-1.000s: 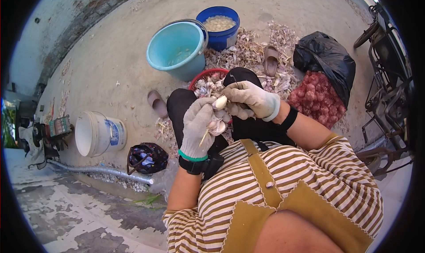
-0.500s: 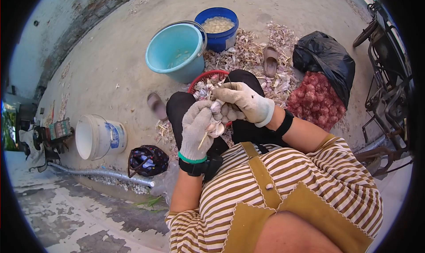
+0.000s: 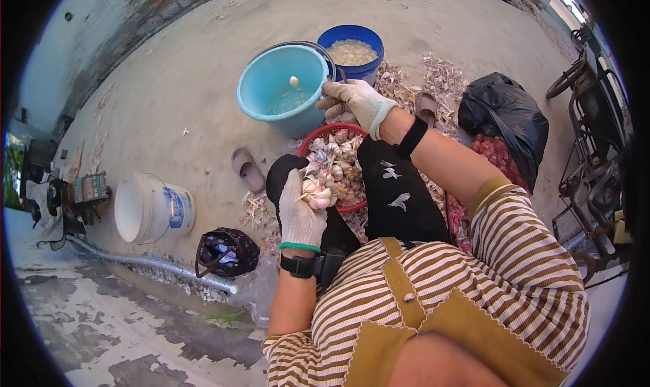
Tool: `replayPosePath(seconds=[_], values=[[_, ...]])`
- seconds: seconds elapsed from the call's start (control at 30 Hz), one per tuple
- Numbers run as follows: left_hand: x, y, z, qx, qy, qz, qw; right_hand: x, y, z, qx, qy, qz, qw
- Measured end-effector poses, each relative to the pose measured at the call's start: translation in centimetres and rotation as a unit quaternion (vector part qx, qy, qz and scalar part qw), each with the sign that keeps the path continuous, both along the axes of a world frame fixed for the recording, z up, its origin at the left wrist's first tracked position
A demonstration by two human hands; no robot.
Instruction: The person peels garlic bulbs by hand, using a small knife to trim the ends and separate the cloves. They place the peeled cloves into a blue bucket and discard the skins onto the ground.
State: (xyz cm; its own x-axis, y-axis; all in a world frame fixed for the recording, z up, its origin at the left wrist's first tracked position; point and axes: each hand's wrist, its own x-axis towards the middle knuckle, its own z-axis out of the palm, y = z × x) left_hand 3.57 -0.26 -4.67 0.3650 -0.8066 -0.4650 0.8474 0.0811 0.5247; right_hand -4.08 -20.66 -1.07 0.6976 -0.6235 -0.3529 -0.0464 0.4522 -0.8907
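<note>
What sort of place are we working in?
Probably a yard or courtyard: there's bare, hard ground, a weathered wall along one side, and scattered garlic skins.

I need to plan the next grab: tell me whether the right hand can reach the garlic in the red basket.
Likely yes: the right hand looks just beyond the basket, and nothing covers most of its garlic. The left hand, holding a bulb, blocks only the near left.

1. White plastic bucket [image 3: 150,211], blue label, wire handle.
2. Dark patterned cloth bag [image 3: 227,253], near bucket.
3. Silvery cylindrical pipe [image 3: 145,262], end just beside bag.
4. Brownish-mauve slipper [image 3: 248,171].
5. Black metal-framed wheeled vehicle [image 3: 596,133], far right.
</note>
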Motion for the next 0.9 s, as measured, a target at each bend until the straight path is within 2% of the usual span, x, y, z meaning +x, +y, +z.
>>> replayPosePath(seconds=[0.13,0.2,0.23,0.27,0.33,0.4,0.47,0.53,0.57,0.63,0.67,0.7,0.73,0.77,0.8,0.9], values=[[1.5,-0.2,-1.1,-0.025,0.053,0.018,0.998,-3.6,5.8,1.1,-0.035,0.143,0.095,0.985],[1.2,-0.6,-0.5,-0.004,0.035,0.025,0.999,-5.3,8.3,0.5,-0.074,0.128,0.112,0.983],[1.0,-0.7,-0.6,0.0,0.034,0.031,0.999,-6.0,9.3,0.5,-0.124,0.137,0.113,0.976],[0.6,-1.0,-0.5,0.002,0.035,0.035,0.999,-6.8,9.7,-0.9,-0.262,0.126,0.123,0.949],[-0.5,-1.6,-0.8,0.012,0.032,0.042,0.999,-7.5,10.4,-0.9,-0.455,0.104,0.124,0.875],[-1.0,-2.4,-1.3,-0.008,0.024,0.088,0.996,-7.4,10.9,0.1,-0.462,0.085,0.113,0.876],[-1.5,-1.5,-0.2,-0.018,0.042,0.049,0.998,-7.2,10.7,1.4,-0.337,0.144,0.125,0.922],[-2.6,-0.5,2.0,0.04,-0.03,0.0,0.999,-7.3,10.6,0.5,-0.348,0.107,0.104,0.925],[-2.5,0.1,1.9,0.024,-0.102,-0.046,0.993,-7.4,10.6,0.3,-0.338,0.099,0.111,0.929],[-3.0,-0.1,2.5,0.059,-0.119,-0.021,0.991,-7.5,10.6,0.4,-0.328,0.089,0.118,0.933],[-3.2,-0.1,2.7,0.093,-0.136,0.002,0.986,-7.5,10.6,0.3,-0.326,0.083,0.154,0.929],[-2.9,0.1,2.1,0.093,-0.138,0.001,0.986,-7.5,10.6,0.3,-0.324,0.077,0.19,0.924],[-2.5,0.5,1.1,0.068,-0.205,-0.006,0.976,-7.6,10.8,0.4,-0.324,0.077,0.187,0.924],[-2.3,0.7,0.3,0.042,-0.271,-0.012,0.962,-7.7,10.9,0.8,-0.253,0.083,0.207,0.941],[-2.5,0.8,0.3,0.042,-0.27,-0.014,0.962,-7.8,11.0,1.0,-0.18,0.089,0.226,0.953],[-2.6,1.0,1.0,0.019,-0.282,-0.017,0.959,-7.7,11.7,0.2,-0.187,0.061,0.188,0.962]])
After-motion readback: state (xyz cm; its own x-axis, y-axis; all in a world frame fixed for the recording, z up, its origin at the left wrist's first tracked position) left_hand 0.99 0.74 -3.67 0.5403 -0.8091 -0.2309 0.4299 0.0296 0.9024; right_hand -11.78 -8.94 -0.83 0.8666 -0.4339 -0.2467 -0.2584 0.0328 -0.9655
